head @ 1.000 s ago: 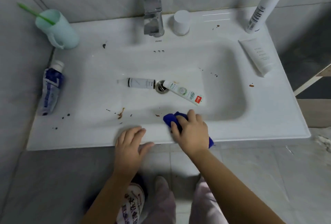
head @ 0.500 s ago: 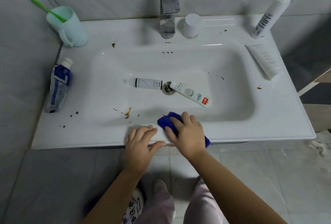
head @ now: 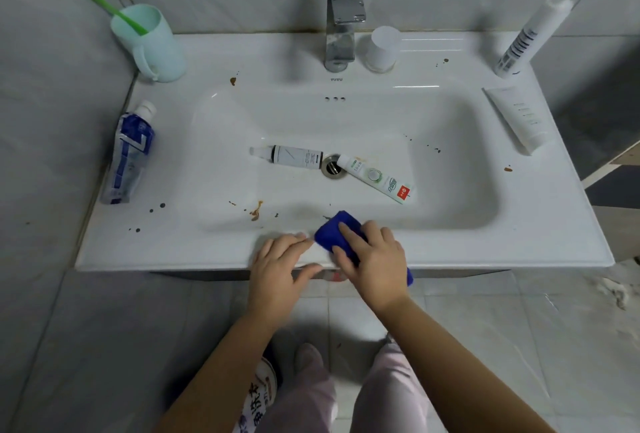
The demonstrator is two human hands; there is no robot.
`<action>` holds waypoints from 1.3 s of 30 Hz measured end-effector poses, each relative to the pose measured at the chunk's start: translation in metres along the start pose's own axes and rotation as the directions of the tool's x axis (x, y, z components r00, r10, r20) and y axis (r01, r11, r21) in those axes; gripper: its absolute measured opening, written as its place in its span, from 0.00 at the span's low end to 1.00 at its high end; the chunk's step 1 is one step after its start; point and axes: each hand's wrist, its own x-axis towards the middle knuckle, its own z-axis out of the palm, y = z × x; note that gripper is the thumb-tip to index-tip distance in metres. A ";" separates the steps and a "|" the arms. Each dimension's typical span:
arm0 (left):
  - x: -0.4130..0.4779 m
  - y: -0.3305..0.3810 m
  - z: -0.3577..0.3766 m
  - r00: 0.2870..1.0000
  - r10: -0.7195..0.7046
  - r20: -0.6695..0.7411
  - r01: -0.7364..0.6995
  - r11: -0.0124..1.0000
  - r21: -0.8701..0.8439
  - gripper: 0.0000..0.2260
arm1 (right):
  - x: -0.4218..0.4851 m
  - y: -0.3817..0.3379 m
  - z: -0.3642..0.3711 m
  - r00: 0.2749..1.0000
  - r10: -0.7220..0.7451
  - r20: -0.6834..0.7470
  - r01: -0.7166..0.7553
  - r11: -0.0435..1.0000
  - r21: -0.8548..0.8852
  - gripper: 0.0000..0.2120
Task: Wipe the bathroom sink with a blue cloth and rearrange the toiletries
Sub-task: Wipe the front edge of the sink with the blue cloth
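Observation:
A white sink [head: 450, 245] carries brown stains [head: 256, 210] near its front left. My right hand [head: 374, 259] presses a folded blue cloth [head: 334, 233] onto the front rim with fingers spread over it. Just left of the cloth, my left hand [head: 280, 266] rests flat on the rim, thumb over the front edge. In the basin lie a small dark-labelled bottle [head: 294, 156] and a green-and-white tube [head: 377, 179], either side of the drain [head: 333, 166].
A mint cup [head: 156, 48] with a green toothbrush [head: 110, 8] stands back left. A blue toothpaste tube [head: 130, 155] lies on the left ledge. Faucet [head: 343, 13] and white cap [head: 381, 48] sit at the back. A white bottle [head: 530, 34] and white tube [head: 517, 119] are right.
My right hand slid the blue cloth leftward along the front rim, closer to my left hand. The camera view shifted a little, bringing the sink more to the centre.

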 end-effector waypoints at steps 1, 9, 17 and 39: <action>-0.001 -0.001 -0.001 1.000 0.006 0.004 -0.006 1.000 -0.002 0.18 | -0.004 0.020 -0.007 1.000 0.017 -0.015 -0.018 1.000 -0.010 0.19; 0.000 0.008 -0.002 1.000 -0.021 0.013 0.021 0.997 0.069 0.20 | -0.010 0.095 -0.049 0.872 0.454 -0.186 -0.476 0.874 -0.101 0.19; 0.003 0.019 -0.002 0.998 -0.034 0.058 0.018 0.967 0.254 0.27 | -0.015 0.105 -0.049 0.972 0.211 -0.102 -0.224 0.965 -0.137 0.19; -0.011 0.021 -0.018 0.984 -0.161 0.076 0.139 0.961 0.240 0.25 | 0.003 0.039 -0.024 0.995 -0.028 0.090 0.031 0.999 -0.029 0.20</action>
